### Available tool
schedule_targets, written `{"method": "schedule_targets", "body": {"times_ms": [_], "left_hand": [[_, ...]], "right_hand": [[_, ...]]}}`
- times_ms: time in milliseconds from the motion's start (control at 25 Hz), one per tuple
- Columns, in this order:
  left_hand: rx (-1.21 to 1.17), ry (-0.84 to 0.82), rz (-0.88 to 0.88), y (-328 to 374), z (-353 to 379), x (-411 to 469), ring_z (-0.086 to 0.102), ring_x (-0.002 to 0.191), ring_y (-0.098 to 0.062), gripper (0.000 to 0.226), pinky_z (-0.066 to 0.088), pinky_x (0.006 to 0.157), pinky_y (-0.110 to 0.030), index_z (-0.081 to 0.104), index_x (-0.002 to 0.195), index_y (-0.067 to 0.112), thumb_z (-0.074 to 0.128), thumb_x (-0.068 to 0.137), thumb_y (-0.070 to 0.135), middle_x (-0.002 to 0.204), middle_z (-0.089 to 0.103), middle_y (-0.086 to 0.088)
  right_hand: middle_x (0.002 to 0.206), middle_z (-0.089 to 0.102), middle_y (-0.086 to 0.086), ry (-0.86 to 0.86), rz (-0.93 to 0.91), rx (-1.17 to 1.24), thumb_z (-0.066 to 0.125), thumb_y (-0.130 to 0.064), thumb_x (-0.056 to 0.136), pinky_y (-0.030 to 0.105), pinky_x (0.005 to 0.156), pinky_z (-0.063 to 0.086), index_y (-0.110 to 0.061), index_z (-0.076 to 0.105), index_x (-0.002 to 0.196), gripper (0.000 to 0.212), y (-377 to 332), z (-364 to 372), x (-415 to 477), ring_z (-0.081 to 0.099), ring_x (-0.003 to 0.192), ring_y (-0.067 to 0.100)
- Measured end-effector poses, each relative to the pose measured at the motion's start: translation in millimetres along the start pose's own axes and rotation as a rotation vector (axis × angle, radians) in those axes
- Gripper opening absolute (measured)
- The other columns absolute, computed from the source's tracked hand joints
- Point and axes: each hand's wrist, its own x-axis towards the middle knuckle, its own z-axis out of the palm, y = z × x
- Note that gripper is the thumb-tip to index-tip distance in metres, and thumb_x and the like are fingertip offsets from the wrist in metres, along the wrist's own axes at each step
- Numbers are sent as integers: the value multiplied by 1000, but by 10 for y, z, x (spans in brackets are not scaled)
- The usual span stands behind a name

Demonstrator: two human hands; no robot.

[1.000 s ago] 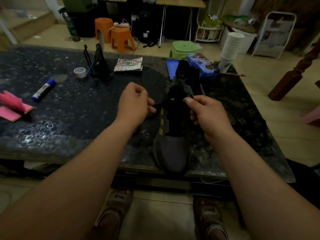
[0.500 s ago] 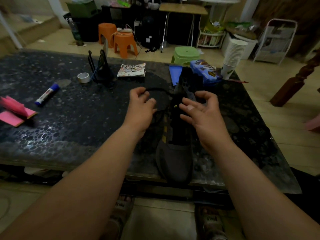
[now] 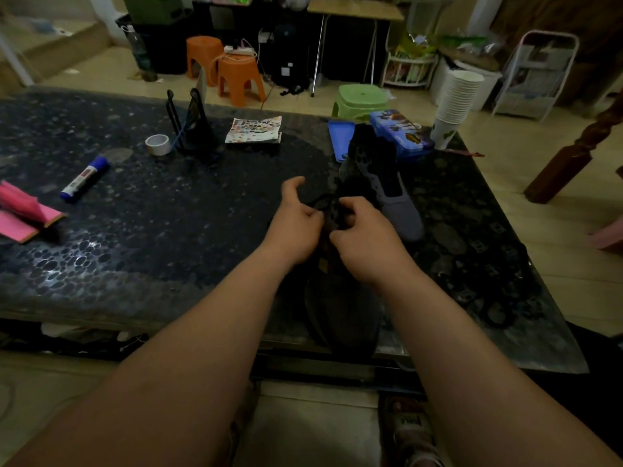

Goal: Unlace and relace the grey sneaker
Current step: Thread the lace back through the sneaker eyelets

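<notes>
From the head view, the sneaker (image 3: pixel 342 311) lies lengthwise on the dark bench (image 3: pixel 151 237), toe at the near edge and heel pointing away, probably so that its throat opens straight towards the person. Both hands meet over that throat. The left hand (image 3: pixel 296 227) has its thumb raised and its fingers curled in, pinching a dark loop of lace (image 3: pixel 320 199) that arcs between the two hands. The right hand (image 3: pixel 365 239) is curled down onto the sneaker's throat, seemingly steadying it so the lace can be drawn. Whether it also pinches lace is lost in the dim light. How many eyelets are threaded cannot be made out, so it is unclear whether this is unlacing or relacing. A second sneaker (image 3: pixel 401 210) lies just beyond the hands, near a blue case (image 3: pixel 401 131) and a stack of cups (image 3: pixel 455 102). A marker (image 3: pixel 84 178) and a tape roll (image 3: pixel 157 144) sit well off to the left, clear of the work.
</notes>
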Motion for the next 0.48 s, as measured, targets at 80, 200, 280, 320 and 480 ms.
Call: {"method": "schedule_targets", "body": {"times_ms": [80, 200, 280, 320, 480], "left_hand": [[-45, 36, -49, 30, -37, -17, 69, 67, -13, 44, 53, 54, -32, 36, 132, 33, 59, 99, 15, 87, 72, -10], [62, 13, 16, 59, -98, -131, 71, 80, -29, 18, 58, 68, -46, 51, 102, 26, 61, 90, 18, 86, 69, -8], [205, -39, 194, 62, -165, -273, 64, 72, -20, 16, 52, 65, -37, 55, 98, 27, 61, 91, 14, 77, 63, -2], [273, -77, 281, 66, -214, -352, 59, 69, -13, 17, 49, 64, -33, 59, 101, 29, 62, 92, 14, 75, 61, 2], [640, -289, 432, 24, -295, -485, 56, 78, -5, 28, 53, 74, -37, 59, 121, 41, 64, 96, 29, 87, 57, 10]], "right_hand": [[123, 65, -4, -6, -3, 67, 61, 2, 92, 38, 87, 59, -26, 44, 150, 67, 50, -46, 2, 67, 105, 17], [110, 65, -3, 44, 17, 279, 62, 7, 93, 28, 72, 58, -21, 54, 139, 54, 34, -139, -37, 70, 93, 14], [105, 68, 4, 182, 25, 365, 59, 3, 97, 25, 64, 57, -20, 62, 117, 31, 14, -253, -61, 72, 84, 14], [100, 69, 4, 249, 19, 335, 58, -1, 99, 24, 60, 56, -22, 63, 108, 23, 22, -328, -82, 71, 80, 14], [91, 67, 2, 118, -37, 85, 65, -17, 98, 31, 64, 55, -29, 66, 102, 12, 204, -484, -201, 66, 76, 15]]}}
